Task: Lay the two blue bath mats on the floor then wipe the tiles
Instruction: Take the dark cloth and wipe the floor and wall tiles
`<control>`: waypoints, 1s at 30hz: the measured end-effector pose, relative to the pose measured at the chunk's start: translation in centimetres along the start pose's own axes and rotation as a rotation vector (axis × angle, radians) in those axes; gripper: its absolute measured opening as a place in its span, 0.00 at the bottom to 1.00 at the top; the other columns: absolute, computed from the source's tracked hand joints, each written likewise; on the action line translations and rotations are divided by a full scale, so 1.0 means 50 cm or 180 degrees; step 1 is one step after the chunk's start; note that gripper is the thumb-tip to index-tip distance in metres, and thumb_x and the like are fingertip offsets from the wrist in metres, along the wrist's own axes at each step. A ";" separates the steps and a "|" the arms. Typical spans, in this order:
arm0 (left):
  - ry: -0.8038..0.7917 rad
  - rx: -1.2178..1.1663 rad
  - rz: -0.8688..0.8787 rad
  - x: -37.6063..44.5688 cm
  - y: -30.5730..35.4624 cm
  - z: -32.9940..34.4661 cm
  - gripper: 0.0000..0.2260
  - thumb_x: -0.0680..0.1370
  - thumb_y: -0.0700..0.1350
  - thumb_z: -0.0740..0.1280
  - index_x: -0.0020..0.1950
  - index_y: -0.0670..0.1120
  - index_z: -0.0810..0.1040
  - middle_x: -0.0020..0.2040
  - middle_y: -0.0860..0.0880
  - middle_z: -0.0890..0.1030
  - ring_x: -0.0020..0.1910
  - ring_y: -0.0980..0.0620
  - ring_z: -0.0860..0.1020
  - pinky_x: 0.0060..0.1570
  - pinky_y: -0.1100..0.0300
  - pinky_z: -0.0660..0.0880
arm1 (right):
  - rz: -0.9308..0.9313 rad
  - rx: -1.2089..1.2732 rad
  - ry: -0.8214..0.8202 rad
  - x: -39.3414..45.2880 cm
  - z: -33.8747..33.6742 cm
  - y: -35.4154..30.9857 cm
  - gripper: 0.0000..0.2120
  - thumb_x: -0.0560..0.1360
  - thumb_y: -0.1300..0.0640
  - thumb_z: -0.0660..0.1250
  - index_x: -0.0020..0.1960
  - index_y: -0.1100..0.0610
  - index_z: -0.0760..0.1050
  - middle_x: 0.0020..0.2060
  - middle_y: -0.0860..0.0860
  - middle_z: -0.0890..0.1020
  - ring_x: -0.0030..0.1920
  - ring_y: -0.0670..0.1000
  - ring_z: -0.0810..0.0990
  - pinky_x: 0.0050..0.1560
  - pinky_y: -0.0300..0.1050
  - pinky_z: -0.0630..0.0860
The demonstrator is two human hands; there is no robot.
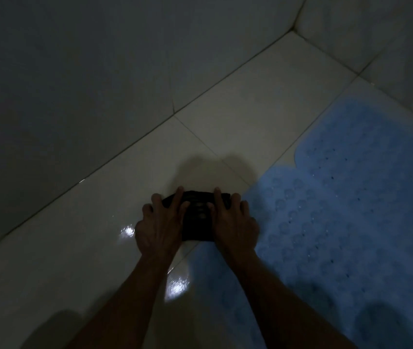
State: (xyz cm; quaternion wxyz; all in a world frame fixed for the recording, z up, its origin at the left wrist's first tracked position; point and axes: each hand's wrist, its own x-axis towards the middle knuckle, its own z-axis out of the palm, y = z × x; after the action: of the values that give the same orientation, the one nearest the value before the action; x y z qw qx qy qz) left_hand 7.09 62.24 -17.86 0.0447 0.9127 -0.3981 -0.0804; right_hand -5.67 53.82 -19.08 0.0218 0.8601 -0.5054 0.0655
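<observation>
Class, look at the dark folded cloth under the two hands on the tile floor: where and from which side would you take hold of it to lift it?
Probably the dark folded cloth is best pinched at its far edge, coming from above: that edge lies bare on the pale tile floor, while the left hand and right hand press its sides.

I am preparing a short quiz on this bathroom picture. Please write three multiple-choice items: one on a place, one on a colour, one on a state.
1. Where does the blue mat lie?
A. right of the hands
B. left of the hands
C. on the wall

2. What colour is the cloth under the hands?
A. white
B. dark
C. yellow

3. How do the left hand and right hand meet the cloth?
A. lifted above it
B. one hand only
C. both pressing it on the floor tiles

Key: 1 A, the mat covers the right floor; 2 B, it looks nearly black; 3 C, spread fingers lie on it.
</observation>
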 end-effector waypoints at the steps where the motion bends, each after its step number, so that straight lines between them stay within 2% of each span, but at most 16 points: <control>1: 0.0036 0.0107 0.0066 0.007 0.010 -0.002 0.20 0.82 0.61 0.54 0.72 0.61 0.72 0.51 0.43 0.74 0.40 0.42 0.77 0.26 0.55 0.68 | 0.0009 0.0031 -0.0011 0.008 0.001 0.009 0.24 0.81 0.41 0.54 0.67 0.51 0.78 0.49 0.57 0.80 0.43 0.58 0.80 0.28 0.46 0.73; 4: -0.0195 0.0118 0.0038 0.038 0.051 -0.004 0.22 0.82 0.63 0.52 0.76 0.64 0.65 0.57 0.44 0.72 0.47 0.42 0.77 0.31 0.53 0.70 | 0.0081 0.0188 -0.0068 0.040 0.006 0.041 0.24 0.81 0.42 0.53 0.67 0.52 0.77 0.51 0.58 0.80 0.44 0.60 0.80 0.28 0.49 0.76; 7: -0.0118 0.0055 0.0112 0.057 0.089 -0.010 0.22 0.82 0.62 0.53 0.76 0.61 0.66 0.55 0.42 0.73 0.45 0.40 0.77 0.30 0.51 0.73 | 0.0107 0.0225 -0.0112 0.070 0.010 0.070 0.24 0.81 0.42 0.53 0.67 0.52 0.77 0.51 0.59 0.80 0.45 0.60 0.80 0.28 0.50 0.76; 9: -0.0193 0.0126 0.0131 0.076 0.111 -0.008 0.23 0.83 0.62 0.51 0.78 0.62 0.63 0.58 0.42 0.73 0.48 0.40 0.77 0.32 0.50 0.74 | 0.0178 0.0238 -0.0139 0.091 0.013 0.087 0.24 0.80 0.42 0.54 0.67 0.52 0.78 0.51 0.59 0.81 0.44 0.60 0.81 0.28 0.49 0.76; 13: -0.0221 0.0248 0.0164 0.115 0.160 -0.010 0.23 0.83 0.62 0.52 0.78 0.61 0.60 0.62 0.42 0.73 0.50 0.41 0.77 0.33 0.51 0.74 | 0.0142 0.0259 -0.0103 0.125 0.023 0.125 0.21 0.80 0.42 0.62 0.68 0.52 0.77 0.52 0.58 0.80 0.46 0.60 0.80 0.29 0.50 0.77; 16: -0.0195 0.0392 0.0223 0.140 0.206 -0.010 0.23 0.83 0.62 0.52 0.79 0.62 0.59 0.62 0.44 0.71 0.51 0.42 0.76 0.32 0.53 0.70 | 0.0215 0.0276 -0.0105 0.161 0.023 0.158 0.22 0.80 0.42 0.57 0.67 0.52 0.77 0.52 0.58 0.80 0.47 0.59 0.80 0.30 0.50 0.76; 19: -0.0203 0.0486 0.0248 0.167 0.252 -0.009 0.24 0.83 0.62 0.50 0.79 0.63 0.56 0.61 0.44 0.70 0.52 0.42 0.75 0.33 0.53 0.68 | 0.0405 0.0482 -0.0213 0.196 0.019 0.186 0.21 0.76 0.42 0.68 0.66 0.51 0.78 0.51 0.57 0.81 0.48 0.59 0.80 0.30 0.51 0.76; 21: -0.0209 0.0561 0.0303 0.186 0.279 -0.011 0.24 0.83 0.62 0.50 0.79 0.63 0.56 0.61 0.44 0.70 0.52 0.42 0.75 0.34 0.52 0.71 | 0.0449 0.0562 -0.0271 0.211 0.025 0.206 0.22 0.75 0.43 0.71 0.65 0.51 0.79 0.50 0.56 0.81 0.47 0.59 0.81 0.29 0.51 0.76; 24: -0.0324 0.0695 0.0397 0.207 0.308 -0.013 0.24 0.83 0.63 0.49 0.79 0.64 0.53 0.62 0.45 0.68 0.54 0.42 0.75 0.37 0.51 0.74 | 0.0560 0.0557 -0.0246 0.230 0.032 0.226 0.20 0.79 0.42 0.61 0.64 0.51 0.80 0.48 0.55 0.81 0.44 0.57 0.81 0.28 0.49 0.76; 26: -0.0403 0.0776 0.0463 0.219 0.320 -0.018 0.25 0.82 0.63 0.48 0.80 0.64 0.50 0.63 0.45 0.68 0.55 0.42 0.74 0.39 0.50 0.75 | 0.0661 0.0698 -0.0287 0.240 0.028 0.237 0.24 0.79 0.43 0.53 0.65 0.52 0.79 0.49 0.56 0.81 0.46 0.58 0.81 0.31 0.50 0.77; 28: -0.0458 0.0840 0.0472 0.237 0.333 -0.023 0.25 0.82 0.63 0.47 0.79 0.65 0.50 0.63 0.46 0.67 0.56 0.43 0.74 0.41 0.50 0.76 | 0.0686 0.0773 -0.0267 0.247 0.020 0.244 0.26 0.78 0.43 0.51 0.66 0.53 0.78 0.50 0.57 0.81 0.48 0.59 0.81 0.33 0.52 0.78; 30: -0.0472 0.0814 0.0547 0.250 0.347 -0.021 0.25 0.82 0.64 0.47 0.79 0.65 0.49 0.63 0.45 0.67 0.57 0.43 0.74 0.42 0.49 0.77 | 0.0583 0.0764 -0.0257 0.250 0.022 0.260 0.24 0.77 0.43 0.55 0.65 0.53 0.79 0.49 0.57 0.81 0.47 0.60 0.82 0.31 0.52 0.77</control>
State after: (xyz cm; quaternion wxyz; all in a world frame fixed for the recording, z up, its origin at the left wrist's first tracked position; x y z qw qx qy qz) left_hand 3.16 41.31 -15.70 -0.0946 0.8651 -0.4839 -0.0921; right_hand -10.88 36.52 -18.83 -0.1076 0.8088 -0.5707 0.0925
